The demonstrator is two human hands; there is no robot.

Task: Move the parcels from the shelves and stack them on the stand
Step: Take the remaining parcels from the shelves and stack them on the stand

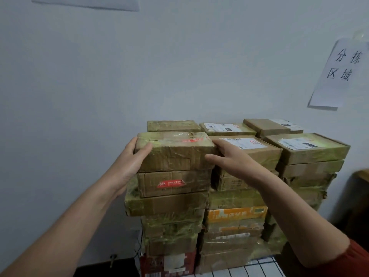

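A brown taped parcel (175,150) lies on top of the front left column of stacked parcels (171,204). My left hand (131,160) grips its left end, thumb over the top corner. My right hand (233,158) touches its right end with straight fingers, thumb pointing left along the front face. Neighbouring columns (235,214) of cardboard parcels rise to about the same height, with labelled parcels (305,146) on top to the right and behind. The white wire stand (247,270) shows below the stacks.
A white wall (119,76) stands directly behind the stacks. A paper sign (339,74) with handwritten characters hangs on it at the right. A dark wooden piece of furniture (361,176) sits at the far right edge. A cable and dark floor area lie lower left.
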